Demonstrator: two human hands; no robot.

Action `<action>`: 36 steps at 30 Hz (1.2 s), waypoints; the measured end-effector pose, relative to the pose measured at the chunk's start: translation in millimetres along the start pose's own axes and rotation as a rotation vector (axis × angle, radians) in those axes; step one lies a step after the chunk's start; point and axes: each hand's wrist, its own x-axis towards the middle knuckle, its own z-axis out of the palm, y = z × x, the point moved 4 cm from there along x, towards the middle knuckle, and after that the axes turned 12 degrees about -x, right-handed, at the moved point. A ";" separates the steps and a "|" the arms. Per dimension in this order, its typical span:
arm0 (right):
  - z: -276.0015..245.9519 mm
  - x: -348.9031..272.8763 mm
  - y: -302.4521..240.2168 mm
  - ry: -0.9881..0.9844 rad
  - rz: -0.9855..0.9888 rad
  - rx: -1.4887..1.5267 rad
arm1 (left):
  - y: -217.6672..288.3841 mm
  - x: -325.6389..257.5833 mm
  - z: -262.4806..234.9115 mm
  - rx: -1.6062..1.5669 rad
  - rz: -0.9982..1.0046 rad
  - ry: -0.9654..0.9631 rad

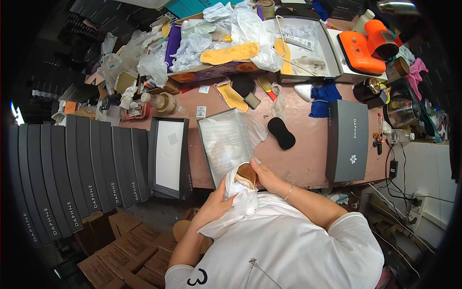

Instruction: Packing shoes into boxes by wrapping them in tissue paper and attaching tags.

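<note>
Pink table point(308, 161), row of grey boxes point(79, 168) left of the open box point(244, 137), left hand point(215, 204) curled round white wrapping point(246, 201), right hand point(267, 178) part-closed on what seems a gold shoe point(246, 176), at the open box's near end

Orange machine point(355, 52) upper right, blue cloth point(325, 99), brown cartons point(137, 246).

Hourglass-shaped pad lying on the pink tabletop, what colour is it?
Black; the hourglass-shaped pad shows best in the head view.
</note>
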 end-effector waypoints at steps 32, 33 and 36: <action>-127.6 141.9 -170.4 0.796 -0.687 -1.647 | 4.5 18.5 -6.6 -0.261 0.058 0.314; -130.3 156.3 -170.7 0.752 -0.644 -1.742 | 6.7 17.9 -5.6 -0.308 0.051 0.322; -129.3 157.1 -165.9 0.761 -0.703 -1.699 | 8.3 16.9 -6.1 -0.213 0.074 0.324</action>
